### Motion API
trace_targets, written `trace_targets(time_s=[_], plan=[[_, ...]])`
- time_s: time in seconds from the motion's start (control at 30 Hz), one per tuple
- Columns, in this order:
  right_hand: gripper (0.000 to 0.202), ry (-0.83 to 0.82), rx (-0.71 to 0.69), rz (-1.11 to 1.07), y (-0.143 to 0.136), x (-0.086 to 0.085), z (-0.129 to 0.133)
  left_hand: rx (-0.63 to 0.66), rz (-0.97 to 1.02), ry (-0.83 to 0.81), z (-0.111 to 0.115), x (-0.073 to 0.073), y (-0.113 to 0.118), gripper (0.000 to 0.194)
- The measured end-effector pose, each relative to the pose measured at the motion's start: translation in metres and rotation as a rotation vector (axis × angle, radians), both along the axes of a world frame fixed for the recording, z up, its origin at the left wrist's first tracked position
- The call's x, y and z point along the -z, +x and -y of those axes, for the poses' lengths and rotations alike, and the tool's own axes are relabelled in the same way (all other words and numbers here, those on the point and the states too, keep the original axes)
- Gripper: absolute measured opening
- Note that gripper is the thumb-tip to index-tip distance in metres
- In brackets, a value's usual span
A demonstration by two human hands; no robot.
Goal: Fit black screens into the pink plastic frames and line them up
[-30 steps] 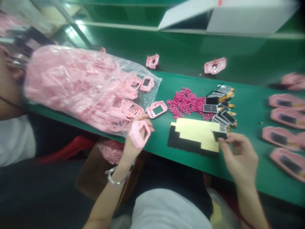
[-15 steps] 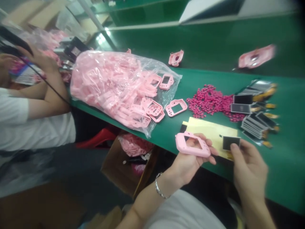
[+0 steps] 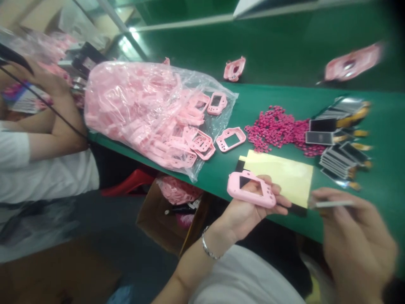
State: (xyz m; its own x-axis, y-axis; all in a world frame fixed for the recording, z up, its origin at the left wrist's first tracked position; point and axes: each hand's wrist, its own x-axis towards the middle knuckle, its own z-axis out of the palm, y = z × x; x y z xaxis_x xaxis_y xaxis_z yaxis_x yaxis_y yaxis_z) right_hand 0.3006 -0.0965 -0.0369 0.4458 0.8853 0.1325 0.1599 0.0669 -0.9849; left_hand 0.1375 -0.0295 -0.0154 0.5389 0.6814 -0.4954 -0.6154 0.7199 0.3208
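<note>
A pink toy-camera front casing (image 3: 234, 188) lies across the palm of my left hand (image 3: 243, 219), its screen window facing up and my fingers showing through it. The fingers curl loosely under its right end. In my right hand (image 3: 357, 240), thumb and fingers pinch a small display screen (image 3: 333, 204), seen edge-on as a thin pale strip; this hand is blurred. Beyond both hands is a yellow sheet (image 3: 281, 173) over something black. Further right lie several display screens (image 3: 335, 164) with orange ribbon ends, beside a heap of small magenta buttons (image 3: 276, 128).
A clear plastic bag (image 3: 133, 105) full of pink casings covers the left of the green table (image 3: 386, 169). One loose casing (image 3: 221, 145) lies near its mouth. Two pink shells (image 3: 354, 63) are farther back. Below is a cardboard box (image 3: 155, 215); a co-worker's arm (image 3: 63, 122) is at left.
My right hand has moved right and nearer to me, away from the yellow sheet, and the screen has turned from face-on to edge-on. The casing stays in my left hand.
</note>
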Motion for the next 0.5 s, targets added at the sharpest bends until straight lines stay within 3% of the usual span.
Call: trace_targets(time_s=[0.07, 0.17, 0.27, 0.4, 0.5], plan=[[0.014, 0.1, -0.246, 0.125, -0.003, -0.018, 0.004, -0.008, 0.035, -0.042, 0.001, 0.0, 0.001, 0.021], [0.021, 0.189, -0.572, 0.594, -0.003, -0.033, 0.012, -0.004, 0.056, -0.091, 0.003, 0.0, 0.003, 0.018], [0.026, 0.229, -0.555, 0.757, 0.003, -0.035, 0.021, 0.032, 0.07, -0.13, 0.003, -0.002, 0.002, 0.015], [0.024, 0.309, -0.429, 0.749, 0.009, -0.037, 0.023, 0.066, 0.102, -0.133, 0.002, -0.006, 0.0, 0.017], [0.022, 0.283, -0.468, 0.745, 0.006, -0.044, 0.019, 0.063, 0.147, -0.15, 0.005, -0.01, 0.0, 0.016]])
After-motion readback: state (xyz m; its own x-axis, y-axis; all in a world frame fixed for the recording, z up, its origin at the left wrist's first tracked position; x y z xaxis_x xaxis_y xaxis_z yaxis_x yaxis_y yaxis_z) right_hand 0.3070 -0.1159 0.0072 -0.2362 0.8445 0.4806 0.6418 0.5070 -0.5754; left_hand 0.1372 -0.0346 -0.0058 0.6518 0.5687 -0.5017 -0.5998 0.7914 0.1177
